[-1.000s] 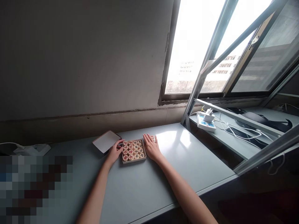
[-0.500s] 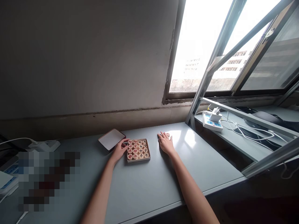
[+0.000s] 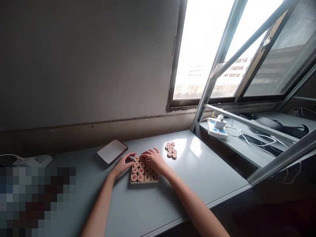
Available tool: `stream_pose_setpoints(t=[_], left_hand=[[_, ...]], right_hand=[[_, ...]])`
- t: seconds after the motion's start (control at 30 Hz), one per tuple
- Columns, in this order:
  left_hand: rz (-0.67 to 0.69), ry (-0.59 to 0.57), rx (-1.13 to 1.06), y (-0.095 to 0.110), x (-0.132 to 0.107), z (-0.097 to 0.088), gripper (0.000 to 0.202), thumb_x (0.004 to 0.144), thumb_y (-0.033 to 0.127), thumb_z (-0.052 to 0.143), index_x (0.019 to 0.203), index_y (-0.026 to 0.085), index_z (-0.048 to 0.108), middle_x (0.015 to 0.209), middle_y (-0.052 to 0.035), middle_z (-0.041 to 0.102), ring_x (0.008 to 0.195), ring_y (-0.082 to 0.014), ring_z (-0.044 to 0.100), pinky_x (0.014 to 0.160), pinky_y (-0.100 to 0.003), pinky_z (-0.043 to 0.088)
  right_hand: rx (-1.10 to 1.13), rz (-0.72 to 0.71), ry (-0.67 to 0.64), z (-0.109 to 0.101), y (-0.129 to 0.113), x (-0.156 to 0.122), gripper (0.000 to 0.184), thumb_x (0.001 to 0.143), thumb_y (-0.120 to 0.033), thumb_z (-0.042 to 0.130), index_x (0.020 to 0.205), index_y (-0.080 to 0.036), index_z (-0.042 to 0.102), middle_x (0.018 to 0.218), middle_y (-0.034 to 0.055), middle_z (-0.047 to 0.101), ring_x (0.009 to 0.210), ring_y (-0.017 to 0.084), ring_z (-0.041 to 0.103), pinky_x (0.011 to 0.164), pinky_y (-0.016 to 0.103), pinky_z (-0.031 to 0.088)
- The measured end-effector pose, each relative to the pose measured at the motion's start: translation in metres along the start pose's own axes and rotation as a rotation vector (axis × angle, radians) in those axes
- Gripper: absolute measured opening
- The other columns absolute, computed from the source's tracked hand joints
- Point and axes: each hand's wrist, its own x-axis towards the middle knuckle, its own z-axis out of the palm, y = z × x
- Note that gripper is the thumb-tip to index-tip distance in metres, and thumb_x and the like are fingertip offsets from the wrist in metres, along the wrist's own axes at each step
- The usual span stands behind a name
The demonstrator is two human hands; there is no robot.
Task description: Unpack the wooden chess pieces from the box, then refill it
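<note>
Inspecting the wooden xiangqi pieces [image 3: 141,171], set in rows in a shallow cardboard box [image 3: 144,182] on the grey tabletop [image 3: 197,184]: discs judged light, stiff and smooth, best taken by the rims. Right hand [image 3: 154,162] curls over the box's upper rows, its grip unclear; whether it holds a piece cannot be told. Left hand [image 3: 120,166] lies open, fingertips at the box's left edge. A cluster of loose pieces [image 3: 170,150] sits up and to the right; the box lid [image 3: 112,151] lies to the left.
</note>
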Motion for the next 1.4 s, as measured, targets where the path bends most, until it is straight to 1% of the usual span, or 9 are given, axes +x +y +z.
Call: stream_pose_setpoints(t=[0.1, 0.2, 0.43, 0.53, 0.63, 0.73, 1.0, 1.2, 1.4], left_hand=[[-0.017, -0.008, 0.010, 0.005, -0.002, 0.000, 0.045, 0.070, 0.024, 0.055, 0.115, 0.020, 0.057, 0.120, -0.0070, 0.057, 0.110, -0.0227, 0.051, 0.093, -0.035, 0.043], [-0.029, -0.018, 0.012, 0.005, -0.002, 0.000, 0.045, 0.070, 0.026, 0.055, 0.115, 0.020, 0.057, 0.119, -0.0074, 0.057, 0.106, -0.0226, 0.053, 0.091, -0.035, 0.044], [-0.036, -0.010, 0.008, -0.001, 0.001, 0.001, 0.044, 0.070, 0.028, 0.055, 0.113, 0.020, 0.058, 0.118, -0.0072, 0.058, 0.102, -0.0213, 0.055, 0.090, -0.033, 0.044], [-0.036, -0.013, -0.001, 0.000, 0.001, 0.001, 0.043, 0.071, 0.028, 0.054, 0.113, 0.019, 0.058, 0.118, -0.0076, 0.058, 0.102, -0.0213, 0.055, 0.090, -0.034, 0.044], [-0.031, -0.009, -0.001, 0.002, 0.000, 0.000, 0.042, 0.072, 0.028, 0.054, 0.112, 0.018, 0.058, 0.119, -0.0081, 0.057, 0.106, -0.0223, 0.053, 0.092, -0.035, 0.043], [-0.020, 0.005, -0.004, 0.003, -0.001, 0.000, 0.041, 0.072, 0.027, 0.055, 0.112, 0.019, 0.059, 0.118, -0.0076, 0.058, 0.108, -0.0226, 0.053, 0.094, -0.035, 0.042], [-0.025, -0.006, -0.008, 0.005, -0.002, 0.000, 0.042, 0.071, 0.026, 0.054, 0.112, 0.019, 0.058, 0.120, -0.0068, 0.057, 0.107, -0.0220, 0.053, 0.093, -0.033, 0.043], [-0.025, -0.021, -0.006, 0.007, -0.002, -0.001, 0.042, 0.072, 0.025, 0.052, 0.112, 0.018, 0.058, 0.120, -0.0067, 0.058, 0.108, -0.0221, 0.052, 0.092, -0.033, 0.043], [-0.031, -0.011, 0.004, 0.008, -0.003, 0.000, 0.042, 0.072, 0.026, 0.052, 0.112, 0.019, 0.058, 0.119, -0.0068, 0.058, 0.107, -0.0223, 0.053, 0.092, -0.033, 0.043]], right_hand=[[0.023, 0.044, 0.076, -0.005, 0.004, 0.003, 0.022, 0.087, -0.035, 0.053, 0.105, -0.026, 0.063, 0.104, 0.0041, 0.065, 0.098, 0.019, 0.054, 0.099, 0.041, 0.027], [0.000, 0.156, 0.154, -0.009, 0.018, 0.003, 0.021, 0.088, -0.035, 0.051, 0.103, -0.025, 0.062, 0.102, 0.0030, 0.066, 0.095, 0.018, 0.055, 0.093, 0.037, 0.031], [-0.273, 0.465, 0.291, -0.020, 0.071, -0.012, 0.026, 0.086, -0.014, 0.043, 0.104, -0.021, 0.061, 0.113, 0.0066, 0.062, 0.107, 0.023, 0.051, 0.102, 0.049, 0.016], [-0.214, 0.383, 0.273, -0.023, 0.061, -0.012, 0.029, 0.086, -0.013, 0.044, 0.109, -0.022, 0.059, 0.116, 0.0064, 0.060, 0.107, 0.021, 0.050, 0.099, 0.044, 0.026], [-0.023, 0.117, 0.096, -0.021, 0.033, -0.007, 0.030, 0.087, -0.020, 0.047, 0.115, -0.026, 0.057, 0.116, 0.0036, 0.059, 0.107, 0.019, 0.050, 0.091, 0.037, 0.036], [0.062, -0.066, -0.078, -0.015, 0.008, -0.004, 0.032, 0.085, -0.021, 0.053, 0.115, -0.030, 0.058, 0.118, 0.0021, 0.058, 0.107, 0.019, 0.051, 0.092, 0.035, 0.036], [0.068, -0.076, -0.084, -0.022, -0.003, -0.004, 0.023, 0.086, -0.026, 0.053, 0.107, -0.032, 0.063, 0.117, 0.0012, 0.059, 0.106, 0.020, 0.050, 0.097, 0.040, 0.031], [0.142, -0.112, -0.158, -0.022, -0.005, -0.005, 0.034, 0.074, -0.020, 0.064, 0.107, -0.029, 0.061, 0.116, 0.0015, 0.058, 0.107, 0.020, 0.048, 0.095, 0.037, 0.032], [0.071, -0.023, -0.023, -0.021, 0.004, -0.004, 0.021, 0.080, -0.039, 0.060, 0.097, -0.026, 0.060, 0.112, 0.0034, 0.056, 0.106, 0.020, 0.047, 0.094, 0.037, 0.033]])
